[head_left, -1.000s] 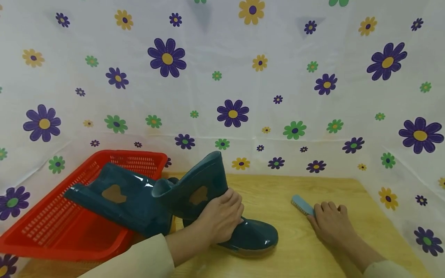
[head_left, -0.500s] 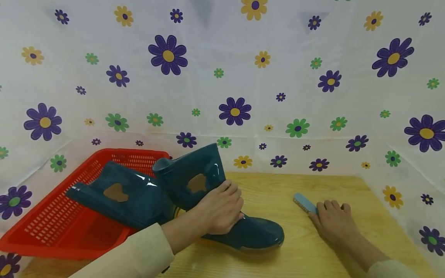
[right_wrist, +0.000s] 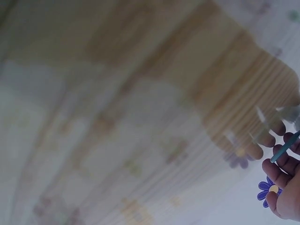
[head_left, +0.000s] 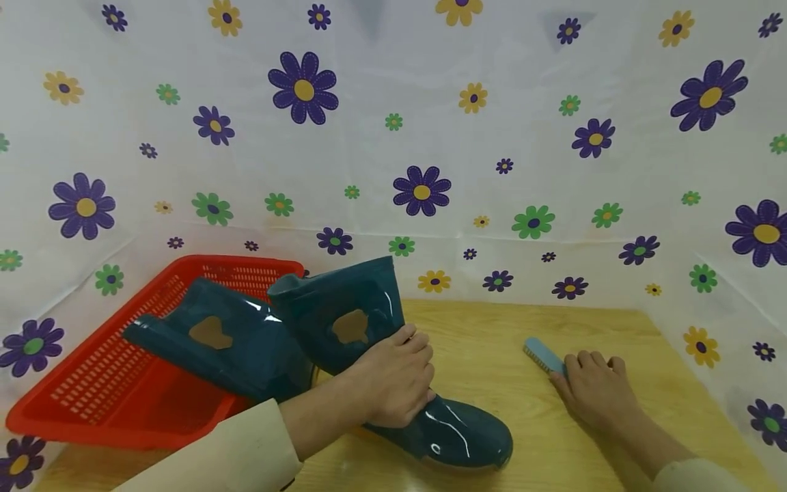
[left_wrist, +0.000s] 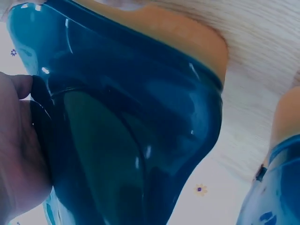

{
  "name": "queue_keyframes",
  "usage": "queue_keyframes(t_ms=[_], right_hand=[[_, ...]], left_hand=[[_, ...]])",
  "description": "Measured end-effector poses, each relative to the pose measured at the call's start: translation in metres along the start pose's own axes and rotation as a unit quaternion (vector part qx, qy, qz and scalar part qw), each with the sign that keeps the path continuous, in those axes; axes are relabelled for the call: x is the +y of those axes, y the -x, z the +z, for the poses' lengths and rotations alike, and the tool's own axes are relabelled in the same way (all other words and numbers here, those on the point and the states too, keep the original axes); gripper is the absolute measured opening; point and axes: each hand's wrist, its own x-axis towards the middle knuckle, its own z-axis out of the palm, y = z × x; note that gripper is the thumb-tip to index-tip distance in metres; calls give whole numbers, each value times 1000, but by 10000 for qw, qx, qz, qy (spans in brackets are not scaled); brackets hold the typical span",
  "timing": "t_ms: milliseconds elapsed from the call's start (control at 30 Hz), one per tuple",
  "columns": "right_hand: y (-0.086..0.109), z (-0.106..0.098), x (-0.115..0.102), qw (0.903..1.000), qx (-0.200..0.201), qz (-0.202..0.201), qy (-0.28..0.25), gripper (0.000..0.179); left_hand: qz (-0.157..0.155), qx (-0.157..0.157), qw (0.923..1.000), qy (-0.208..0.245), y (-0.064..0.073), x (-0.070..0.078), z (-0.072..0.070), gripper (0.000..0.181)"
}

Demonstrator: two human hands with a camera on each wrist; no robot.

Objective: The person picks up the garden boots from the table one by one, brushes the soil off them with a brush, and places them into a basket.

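Note:
A dark teal rubber boot (head_left: 464, 430) lies tilted near the middle of the table, its shaft leaning left with a brown patch on it. My left hand (head_left: 396, 379) grips it around the ankle. In the left wrist view, the boot's glossy side (left_wrist: 140, 117) and tan sole (left_wrist: 183, 35) fill most of the picture. On the right, my right hand (head_left: 599, 393) holds a light blue brush (head_left: 544, 355) by one end, low at the tabletop, bristles facing left. The right wrist view shows the curled fingers (right_wrist: 281, 176) around the thin blue edge of the brush (right_wrist: 285, 147).
A second teal boot (head_left: 258, 348), also with a brown patch, lies across a red plastic basket (head_left: 111, 437) at the left. Behind the wooden table (head_left: 492, 328) hangs a white flowered sheet (head_left: 369, 157), which also runs along both sides.
The held boot has turned in my left hand: its opening no longer faces up toward me, and its toe has shifted slightly right and down. My right hand stays with the brush.

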Motion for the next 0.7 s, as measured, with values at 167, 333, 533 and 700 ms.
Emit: queue_keyframes(t_ms=[167,333,533,700], right_hand=[[-1,-1,0,10000,-71,38,7,35],[-1,-2,2,10000,13,-7,30,33],[-1,-3,2,10000,16,-30,46,32],[-1,-5,2,10000,-23,-71,-17,30]], left_hand=[[148,119,9998,56,5,8,-10,46],[362,280,9989,-90,-2,12,-10,44],[676,963,9926,-293,-24,5,10,42],[796,1273,9876,-464,-40,-4,26,47]])
